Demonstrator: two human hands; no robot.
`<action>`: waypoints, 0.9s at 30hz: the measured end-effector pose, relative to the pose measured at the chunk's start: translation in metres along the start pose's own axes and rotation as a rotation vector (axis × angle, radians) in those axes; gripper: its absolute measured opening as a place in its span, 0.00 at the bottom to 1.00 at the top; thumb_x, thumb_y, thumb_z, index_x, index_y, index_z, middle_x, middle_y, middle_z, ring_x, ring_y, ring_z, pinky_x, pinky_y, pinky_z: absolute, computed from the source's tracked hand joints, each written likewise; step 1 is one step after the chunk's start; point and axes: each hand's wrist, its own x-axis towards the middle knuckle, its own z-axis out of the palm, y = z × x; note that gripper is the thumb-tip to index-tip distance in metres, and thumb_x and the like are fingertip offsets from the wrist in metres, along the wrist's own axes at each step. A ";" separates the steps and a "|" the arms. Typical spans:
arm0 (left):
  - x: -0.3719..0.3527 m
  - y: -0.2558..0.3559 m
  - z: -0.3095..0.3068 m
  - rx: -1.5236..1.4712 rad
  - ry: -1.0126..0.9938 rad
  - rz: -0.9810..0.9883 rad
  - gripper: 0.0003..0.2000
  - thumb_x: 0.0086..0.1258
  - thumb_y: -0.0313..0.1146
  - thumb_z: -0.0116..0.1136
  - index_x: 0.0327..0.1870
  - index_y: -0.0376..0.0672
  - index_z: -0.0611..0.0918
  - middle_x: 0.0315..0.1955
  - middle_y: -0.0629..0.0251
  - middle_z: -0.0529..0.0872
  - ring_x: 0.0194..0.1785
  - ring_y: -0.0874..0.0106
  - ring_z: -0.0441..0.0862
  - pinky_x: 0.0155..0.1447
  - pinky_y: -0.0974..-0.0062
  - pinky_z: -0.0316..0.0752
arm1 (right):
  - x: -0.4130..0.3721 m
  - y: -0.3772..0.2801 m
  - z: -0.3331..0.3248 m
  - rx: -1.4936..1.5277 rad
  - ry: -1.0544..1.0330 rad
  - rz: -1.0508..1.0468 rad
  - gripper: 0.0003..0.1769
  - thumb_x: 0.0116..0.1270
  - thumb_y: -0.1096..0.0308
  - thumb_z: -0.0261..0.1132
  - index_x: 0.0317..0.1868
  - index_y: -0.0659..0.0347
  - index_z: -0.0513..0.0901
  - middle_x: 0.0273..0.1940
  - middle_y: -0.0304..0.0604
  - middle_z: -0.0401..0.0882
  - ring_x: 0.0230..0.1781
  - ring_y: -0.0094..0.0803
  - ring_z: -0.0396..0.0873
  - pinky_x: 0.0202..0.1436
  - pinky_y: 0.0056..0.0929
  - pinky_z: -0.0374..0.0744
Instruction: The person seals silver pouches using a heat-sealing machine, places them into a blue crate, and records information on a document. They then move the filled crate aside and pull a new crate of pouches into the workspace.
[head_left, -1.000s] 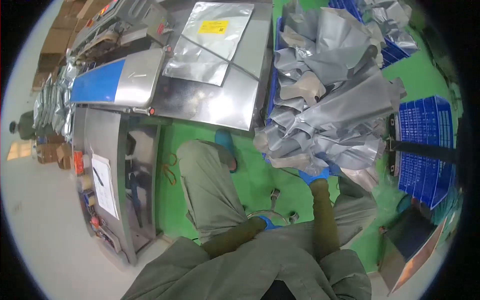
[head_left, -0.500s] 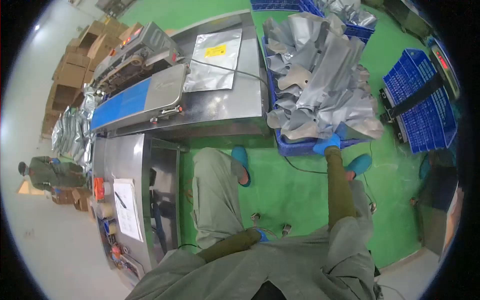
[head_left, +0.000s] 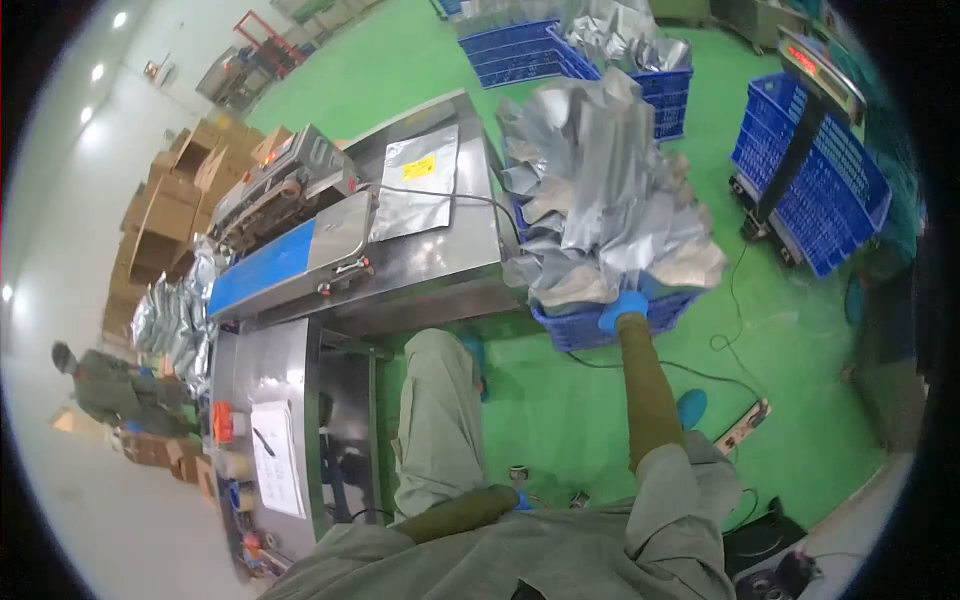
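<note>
My right hand (head_left: 624, 312), in a blue glove, grips the near rim of a blue crate (head_left: 575, 328). Its fingers are partly hidden against the pouches. Large silver foil pouches (head_left: 612, 190) fill the crate, standing upright and fanning out above its rim. My left hand (head_left: 522, 501), also blue-gloved, is low near my lap beside my leg; mostly hidden by the sleeve, its fingers cannot be made out. One flat silver pouch with a yellow label (head_left: 415, 205) lies on the steel table (head_left: 440, 252), a cable crossing over it.
Left of the pouch stands a sealing machine (head_left: 285, 185) with a blue conveyor belt (head_left: 262, 276). A lower steel table (head_left: 262, 358) carries papers with a pen (head_left: 275, 455). At right, a blue crate (head_left: 805, 160) tilts on a scale. A power strip (head_left: 742, 425) lies on the floor. A person (head_left: 120, 385) stands far left.
My view has tilted up and shifted, bringing more of the far floor and crates into sight. My right hand stays at the loaded crate's near rim; the left remains near my lap.
</note>
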 end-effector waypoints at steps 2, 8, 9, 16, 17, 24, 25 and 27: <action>0.001 -0.006 -0.026 0.002 0.041 0.024 0.39 0.57 0.70 0.41 0.45 0.37 0.80 0.44 0.47 0.79 0.50 0.52 0.75 0.54 0.58 0.69 | -0.015 -0.005 0.035 0.104 -0.435 0.145 0.26 0.46 0.54 0.59 0.48 0.52 0.80 0.49 0.50 0.78 0.48 0.41 0.78 0.51 0.32 0.77; -0.018 -0.053 -0.116 -0.077 0.186 0.019 0.38 0.57 0.70 0.41 0.43 0.37 0.80 0.42 0.47 0.80 0.49 0.52 0.76 0.53 0.58 0.69 | -0.057 -0.020 0.026 0.243 -0.608 0.012 0.22 0.49 0.56 0.60 0.44 0.54 0.81 0.46 0.47 0.80 0.46 0.42 0.77 0.51 0.34 0.75; -0.022 -0.060 -0.128 -0.089 0.195 0.014 0.38 0.57 0.70 0.41 0.43 0.37 0.80 0.42 0.47 0.80 0.49 0.52 0.76 0.53 0.58 0.70 | -0.064 -0.018 0.024 0.259 -0.611 -0.009 0.21 0.49 0.56 0.60 0.43 0.55 0.81 0.45 0.47 0.80 0.46 0.42 0.77 0.51 0.35 0.75; -0.060 -0.122 -0.140 -0.191 0.243 0.064 0.38 0.57 0.70 0.41 0.40 0.36 0.81 0.40 0.47 0.81 0.47 0.52 0.77 0.51 0.58 0.70 | -0.099 -0.011 0.028 0.270 -0.620 -0.007 0.19 0.52 0.55 0.58 0.42 0.55 0.82 0.46 0.44 0.80 0.47 0.42 0.76 0.54 0.38 0.73; -0.060 -0.126 -0.128 -0.194 0.226 0.077 0.38 0.57 0.70 0.41 0.40 0.36 0.81 0.40 0.47 0.81 0.47 0.52 0.77 0.51 0.59 0.70 | -0.106 -0.011 0.037 0.280 -0.605 -0.002 0.20 0.52 0.55 0.58 0.42 0.55 0.81 0.47 0.44 0.79 0.48 0.41 0.75 0.55 0.38 0.72; -0.088 -0.161 -0.067 -0.197 0.213 0.270 0.38 0.57 0.69 0.41 0.38 0.36 0.82 0.38 0.47 0.82 0.45 0.51 0.78 0.50 0.59 0.71 | -0.100 -0.034 0.016 0.119 -0.589 0.054 0.21 0.55 0.49 0.56 0.42 0.53 0.81 0.47 0.44 0.78 0.49 0.40 0.74 0.54 0.38 0.71; -0.089 -0.165 -0.060 -0.185 0.209 0.303 0.37 0.57 0.69 0.42 0.38 0.36 0.82 0.38 0.47 0.82 0.45 0.51 0.78 0.50 0.59 0.71 | -0.099 -0.042 0.006 0.107 -0.579 0.064 0.21 0.55 0.49 0.56 0.42 0.53 0.81 0.46 0.44 0.78 0.48 0.40 0.74 0.53 0.39 0.71; -0.091 -0.176 -0.058 -0.158 0.220 0.364 0.37 0.57 0.69 0.42 0.37 0.36 0.82 0.37 0.47 0.82 0.44 0.51 0.78 0.50 0.59 0.71 | -0.097 -0.065 -0.018 0.064 -0.542 0.087 0.22 0.54 0.47 0.57 0.41 0.53 0.81 0.45 0.45 0.79 0.47 0.41 0.75 0.52 0.39 0.72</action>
